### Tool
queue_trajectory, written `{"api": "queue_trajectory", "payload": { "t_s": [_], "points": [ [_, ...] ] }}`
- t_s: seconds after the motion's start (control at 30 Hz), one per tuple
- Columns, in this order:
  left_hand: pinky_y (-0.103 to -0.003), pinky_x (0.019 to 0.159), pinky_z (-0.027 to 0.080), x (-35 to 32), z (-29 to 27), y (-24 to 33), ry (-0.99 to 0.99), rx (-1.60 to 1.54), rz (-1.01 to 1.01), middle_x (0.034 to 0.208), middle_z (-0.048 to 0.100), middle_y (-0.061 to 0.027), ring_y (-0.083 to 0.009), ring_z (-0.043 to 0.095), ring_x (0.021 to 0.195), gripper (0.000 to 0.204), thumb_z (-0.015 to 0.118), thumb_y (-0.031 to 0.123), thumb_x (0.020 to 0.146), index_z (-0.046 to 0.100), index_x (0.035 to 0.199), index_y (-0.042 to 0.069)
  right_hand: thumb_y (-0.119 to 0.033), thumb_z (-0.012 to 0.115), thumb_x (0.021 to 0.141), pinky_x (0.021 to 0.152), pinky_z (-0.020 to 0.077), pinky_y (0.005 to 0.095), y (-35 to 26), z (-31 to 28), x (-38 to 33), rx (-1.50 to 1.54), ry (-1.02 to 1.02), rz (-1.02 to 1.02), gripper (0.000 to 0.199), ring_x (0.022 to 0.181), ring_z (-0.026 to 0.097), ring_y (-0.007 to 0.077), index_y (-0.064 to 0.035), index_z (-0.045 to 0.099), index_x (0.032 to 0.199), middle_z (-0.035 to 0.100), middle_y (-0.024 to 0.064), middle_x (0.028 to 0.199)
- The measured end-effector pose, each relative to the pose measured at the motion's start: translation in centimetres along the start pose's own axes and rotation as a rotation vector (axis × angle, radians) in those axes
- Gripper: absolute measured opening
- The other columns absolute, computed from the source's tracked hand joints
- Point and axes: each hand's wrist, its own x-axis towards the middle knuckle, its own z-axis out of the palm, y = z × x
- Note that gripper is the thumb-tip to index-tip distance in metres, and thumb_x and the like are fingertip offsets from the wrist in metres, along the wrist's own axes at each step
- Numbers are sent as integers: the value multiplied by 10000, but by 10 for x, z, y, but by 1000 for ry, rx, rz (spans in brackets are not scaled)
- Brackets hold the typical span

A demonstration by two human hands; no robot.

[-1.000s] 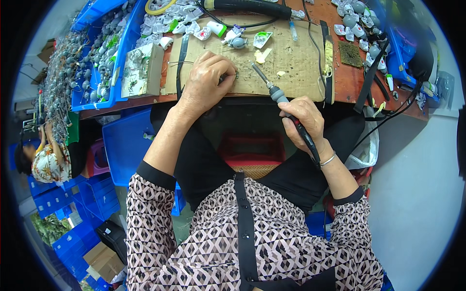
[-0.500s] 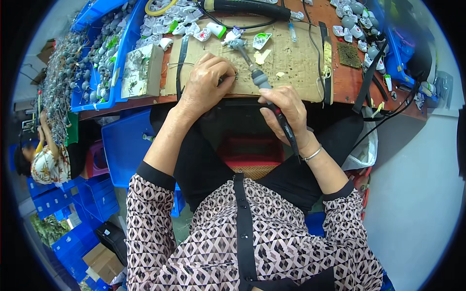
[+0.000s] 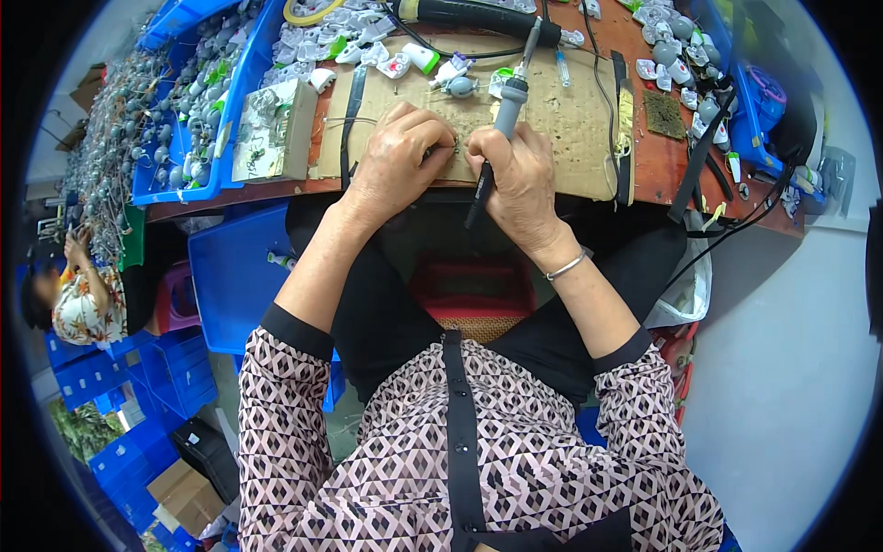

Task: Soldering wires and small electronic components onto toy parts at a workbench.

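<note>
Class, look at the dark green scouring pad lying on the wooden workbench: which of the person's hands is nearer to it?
The right hand, holding a soldering iron, is nearer; the scouring pad lies off to its right. The left hand rests farther away, beyond the right hand on the cardboard mat.

Two hands are seen at the worktop (image 3: 648,156): one left hand (image 3: 397,158) and one right hand (image 3: 520,175). One soldering iron (image 3: 504,106) is counted, and one bracelet (image 3: 564,268) on the right wrist. One brown cardboard mat (image 3: 575,124) is laid on the worktop, with one green scouring pad (image 3: 664,114) beside it. One roll of yellow tape (image 3: 308,11) is seen at the far edge. At least two blue trays (image 3: 241,69) are counted at the left; the small grey and white parts (image 3: 676,55) are too many and too small to be counted. One other person (image 3: 78,304) is seen at the left edge.
</note>
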Motion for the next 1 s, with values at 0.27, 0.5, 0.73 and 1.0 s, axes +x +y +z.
{"api": "queue_trajectory", "payload": {
  "t_s": [0.27,0.5,0.73,1.0],
  "points": [
    [-378,844,493,0,0,2,25,-25,11,906,658,-61,-280,586,913,93,713,25,771,645,831,47,-31,702,785,697,386,415,-2,4,3,-14,-40,-3,254,781,571,272,-119,521,939,606,30,798],
    [-376,859,483,-5,0,0,38,-28,6,907,655,-54,-273,588,926,106,721,27,766,646,836,54,-24,714,773,697,397,410,-1,5,1,6,-53,-13,274,780,579,275,-119,521,944,614,29,804],
    [-375,853,475,-5,0,0,43,-45,16,906,658,-50,-273,585,919,114,726,32,769,651,849,62,-18,721,771,717,415,411,1,5,0,0,-56,-16,283,790,588,277,-120,522,943,633,29,822],
    [-393,815,472,-4,4,-2,70,-47,1,897,654,-58,-281,579,879,113,732,42,774,653,852,61,-62,747,781,729,413,416,-1,2,1,36,-41,9,296,804,581,272,-122,526,969,625,20,824]
  ]
}}
